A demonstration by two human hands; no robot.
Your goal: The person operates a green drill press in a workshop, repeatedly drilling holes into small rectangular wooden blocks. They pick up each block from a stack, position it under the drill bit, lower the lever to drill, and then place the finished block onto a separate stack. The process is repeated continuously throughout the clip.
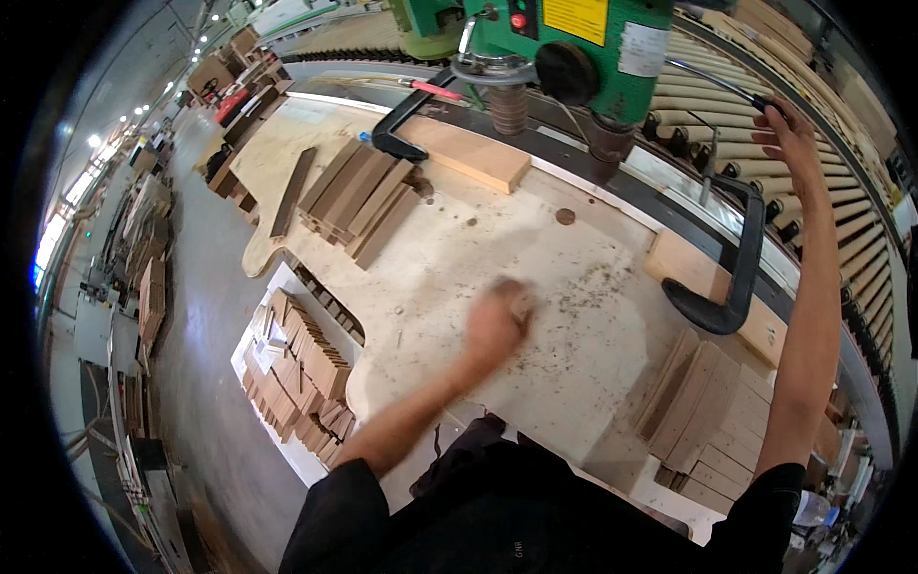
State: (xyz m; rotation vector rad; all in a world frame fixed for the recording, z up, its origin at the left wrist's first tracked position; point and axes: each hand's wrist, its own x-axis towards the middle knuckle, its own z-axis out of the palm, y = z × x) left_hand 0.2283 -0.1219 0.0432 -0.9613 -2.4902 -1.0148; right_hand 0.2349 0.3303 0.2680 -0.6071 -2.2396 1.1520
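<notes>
Where the green machine (612, 57) stands: its head, with a round black knob (566, 72) on the front, rises over the far edge of a pale wooden worktop (430, 277), and from my spot in the room I see its dark spindle (609, 139) pointing down.

Lever (712, 79): a thin metal rod reaching out to the right of the machine, ending in a black grip (763, 102).

Right hand (789, 143): raised to the right of the machine, fingers partly curled and at the black grip; I cannot tell how firmly they hold it.

Left hand (499, 320): on the near side of the machine, over the middle of the worktop, blurred; it looks bunched rather than spread, and I cannot tell whether it has hold of anything.

Dark crumbs (598, 287): scattered on the near side of the machine, just beside the left hand.

Brown strips: one stack (359, 201) lies left of the machine, with a single strip (293, 191) beyond it; another stack (698, 392) sits to the machine's near right.

Small brown pieces (316, 359): rows of them, well to the machine's near left, on something white.

Black clamps: one (397, 129) left of the machine, one (746, 277) to its right, each beside a pale wooden block.

Rollers (708, 86): a long row behind the machine and to its right.
</notes>
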